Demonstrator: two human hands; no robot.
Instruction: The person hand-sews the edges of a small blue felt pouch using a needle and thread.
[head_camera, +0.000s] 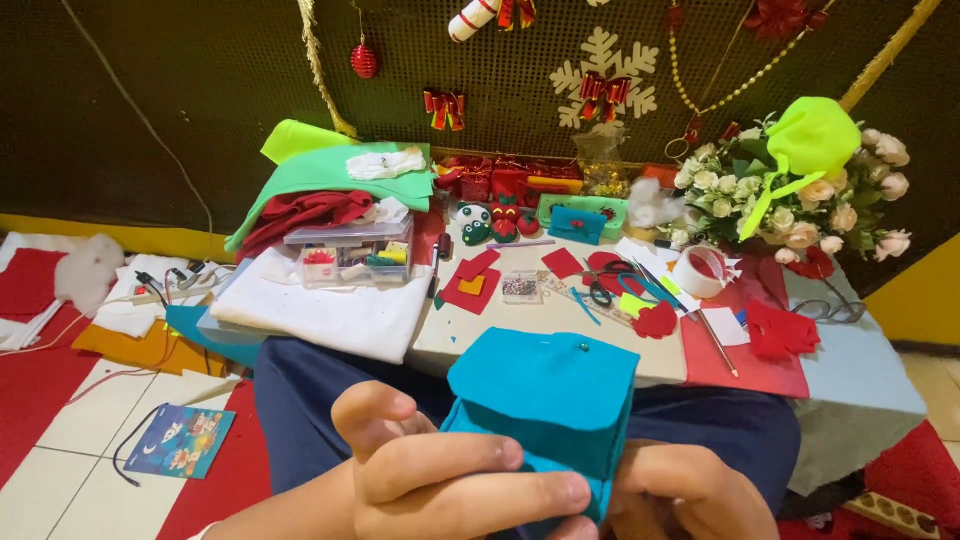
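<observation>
At the bottom centre of the frame, both hands are gripping one turquoise felt pouch (545, 395) with a folded-over flap. The left hand (440, 475) is curling three visible fingers (450, 462) across the pouch's lower left edge, pinching the felt; the right hand (685, 490) is pressing against its lower right corner, closed on the fabric, though its fingertips are hidden. One small pin head is showing near the flap's upper right.

Beyond the pouch, a low table (520, 335) is carrying several red felt scraps, one pair of scissors (603, 285) with black handles, one roll of tape (697, 272) and one clear plastic box (350, 252) of small supplies resting on white cloth. A second turquoise pouch (577, 224) is lying farther back, in the middle of the frame. At the upper right, one bouquet of pale roses (800, 205) is standing with lime-green felt draped over it. At the lower left, one illustrated card (182, 440) is lying on the floor.
</observation>
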